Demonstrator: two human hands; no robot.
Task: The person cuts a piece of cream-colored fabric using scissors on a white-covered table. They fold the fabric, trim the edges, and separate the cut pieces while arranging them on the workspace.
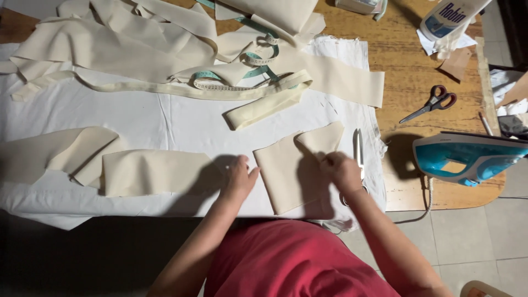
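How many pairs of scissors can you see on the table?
2. One pair of scissors with dark handles lies on the bare wood right of the cloth. A second pair lies on the white sheet, beside the right hand. Others may hide under fabric.

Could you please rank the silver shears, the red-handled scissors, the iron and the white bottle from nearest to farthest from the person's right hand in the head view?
From the right hand:
1. Silver shears, right beside the hand on the white cloth.
2. Iron, to the right on the wooden table.
3. Red-handled scissors, up and right, on bare wood.
4. White bottle, at the far top right corner.
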